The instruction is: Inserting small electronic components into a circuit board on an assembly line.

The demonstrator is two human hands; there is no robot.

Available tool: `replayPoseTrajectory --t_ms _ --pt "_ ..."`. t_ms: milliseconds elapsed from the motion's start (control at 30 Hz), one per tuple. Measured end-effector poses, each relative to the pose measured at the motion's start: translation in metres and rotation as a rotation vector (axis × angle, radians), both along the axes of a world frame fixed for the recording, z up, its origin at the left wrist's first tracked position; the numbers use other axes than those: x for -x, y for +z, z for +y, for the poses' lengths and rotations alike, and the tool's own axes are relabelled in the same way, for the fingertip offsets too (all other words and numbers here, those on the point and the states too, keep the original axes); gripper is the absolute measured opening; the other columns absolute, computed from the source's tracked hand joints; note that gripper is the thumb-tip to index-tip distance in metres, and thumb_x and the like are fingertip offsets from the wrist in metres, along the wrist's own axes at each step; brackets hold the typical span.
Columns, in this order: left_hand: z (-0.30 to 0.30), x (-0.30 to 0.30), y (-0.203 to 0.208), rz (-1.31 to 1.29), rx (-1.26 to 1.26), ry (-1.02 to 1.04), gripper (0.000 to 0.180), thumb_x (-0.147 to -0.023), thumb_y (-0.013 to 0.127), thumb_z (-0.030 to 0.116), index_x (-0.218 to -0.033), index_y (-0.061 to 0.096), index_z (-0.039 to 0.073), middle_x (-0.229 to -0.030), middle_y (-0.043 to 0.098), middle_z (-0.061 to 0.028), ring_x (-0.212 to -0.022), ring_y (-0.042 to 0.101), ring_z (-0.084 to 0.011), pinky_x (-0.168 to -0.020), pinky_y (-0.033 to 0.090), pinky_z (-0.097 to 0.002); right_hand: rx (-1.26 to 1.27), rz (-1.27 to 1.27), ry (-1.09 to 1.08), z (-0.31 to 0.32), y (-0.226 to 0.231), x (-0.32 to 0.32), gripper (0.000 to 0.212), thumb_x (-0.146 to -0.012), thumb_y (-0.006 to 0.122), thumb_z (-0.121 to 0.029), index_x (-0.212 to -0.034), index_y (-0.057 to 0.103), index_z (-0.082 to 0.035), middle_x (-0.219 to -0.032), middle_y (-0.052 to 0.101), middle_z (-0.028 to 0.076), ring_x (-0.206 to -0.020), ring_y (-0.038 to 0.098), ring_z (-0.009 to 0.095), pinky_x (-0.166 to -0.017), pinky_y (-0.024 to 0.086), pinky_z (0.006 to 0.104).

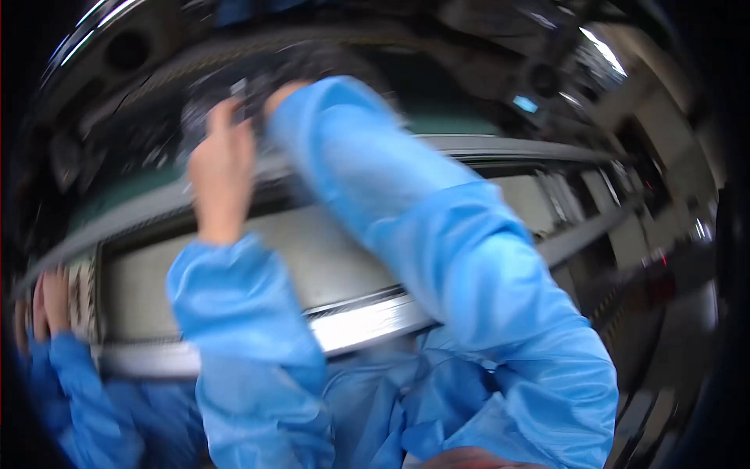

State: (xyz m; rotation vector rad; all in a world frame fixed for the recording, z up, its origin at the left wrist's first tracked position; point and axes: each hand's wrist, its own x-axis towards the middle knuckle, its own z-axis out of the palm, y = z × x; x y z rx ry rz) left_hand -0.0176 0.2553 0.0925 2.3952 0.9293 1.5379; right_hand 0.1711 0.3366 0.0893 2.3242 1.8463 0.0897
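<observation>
Shiny plastic (199, 117), blurred past reading; left hand (222, 164) half-curled, right hand (281, 94) part-hidden; grips unclear.

On the near side of the hands (223, 168), a pale panel (336, 258) lies between a grey rail (469, 146) and a bright metal rail (371, 322); well to their left show a co-worker's hand (56, 301) and blue sleeve (90, 399); a green surface (445, 117) stretches to their right; beyond them runs a blurred yellow-striped edge (176, 76); farther right glow a small bluish patch (525, 103) and a white light strip (603, 51).
</observation>
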Motion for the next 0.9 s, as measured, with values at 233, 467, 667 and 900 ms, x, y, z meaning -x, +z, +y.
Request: replayPoseTrajectory --t_ms 233,467,667,900 --pt "-0.013 0.006 0.004 0.096 0.114 0.034 0.024 -0.1 0.056 0.015 -0.124 0.057 0.012 -0.074 0.069 -0.0081 -0.069 0.069 -0.0269 -0.064 0.05 -0.039 0.047 -0.012 0.013 -0.06 0.032 0.027 0.037 -0.089 0.067 -0.029 -0.122 0.072 -0.015 -0.125 0.069 0.007 -0.112 0.067 0.029 -0.094 0.055 0.0442" --pt "0.001 0.006 -0.004 0.068 0.027 0.025 0.028 -0.098 0.057 0.018 -0.126 0.056 0.013 -0.07 0.065 -0.019 -0.07 0.066 -0.039 -0.063 0.048 -0.0461 -0.042 -0.052 -0.181 -0.024 0.026 -0.01 0.036 -0.085 0.07 -0.034 -0.115 0.075 -0.015 -0.118 0.071 0.008 -0.107 0.069 0.028 -0.091 0.055 0.0421" --pt "0.005 0.008 -0.004 0.036 -0.119 0.069 0.023 -0.094 0.061 0.021 -0.115 0.058 0.013 -0.075 0.068 -0.0222 -0.074 0.066 -0.0449 -0.063 0.051 -0.0547 -0.031 -0.018 -0.073 -0.015 0.014 -0.04 0.037 -0.082 0.073 -0.039 -0.109 0.078 -0.015 -0.112 0.073 0.008 -0.103 0.07 0.026 -0.089 0.055 0.0403" --pt "-0.014 0.01 0.006 0.055 -0.069 0.092 0.023 -0.093 0.059 0.012 -0.115 0.056 0.007 -0.07 0.065 -0.0239 -0.069 0.066 -0.0434 -0.062 0.05 -0.0538 -0.001 -0.162 -0.048 -0.012 0.009 -0.01 0.044 -0.079 0.073 -0.038 -0.112 0.076 -0.008 -0.115 0.072 0.015 -0.105 0.069 0.03 -0.091 0.054 0.041"
